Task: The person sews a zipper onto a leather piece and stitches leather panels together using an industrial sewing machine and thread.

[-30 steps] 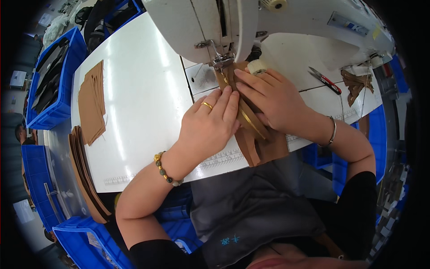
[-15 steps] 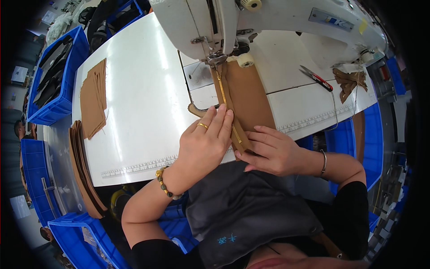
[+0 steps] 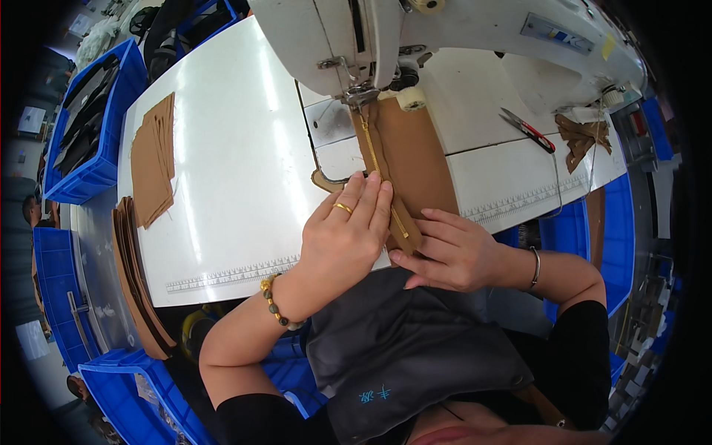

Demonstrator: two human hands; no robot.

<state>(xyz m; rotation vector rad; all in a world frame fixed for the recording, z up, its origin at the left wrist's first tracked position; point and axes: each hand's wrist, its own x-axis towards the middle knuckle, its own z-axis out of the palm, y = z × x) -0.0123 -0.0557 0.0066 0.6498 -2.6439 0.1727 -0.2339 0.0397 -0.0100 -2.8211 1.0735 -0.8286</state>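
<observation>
A brown fabric panel (image 3: 419,159) with a gold-toothed zipper (image 3: 373,152) along its left side lies under the needle area of a white sewing machine (image 3: 319,33). The zipper's far end meets the presser foot (image 3: 361,96). My left hand (image 3: 348,222) lies flat over the zipper, fingers stretched out and pressing on it. Beside the panel's near right corner is my right hand (image 3: 456,252), its fingers apart and their tips touching the fabric's edge and the zipper strip's near end. Its thumb stands away from the other fingers.
Brown fabric pieces (image 3: 153,163) are stacked on the left of the white table (image 3: 222,148). Long brown strips (image 3: 137,274) hang over its left edge. Red-handled thread snips (image 3: 530,132) and brown scraps (image 3: 584,139) lie at right. Blue bins (image 3: 93,167) stand around.
The near end of the zipper strip has shifted slightly right and turned flatter. My left hand has slid a little to the right with it; my right hand has barely moved.
</observation>
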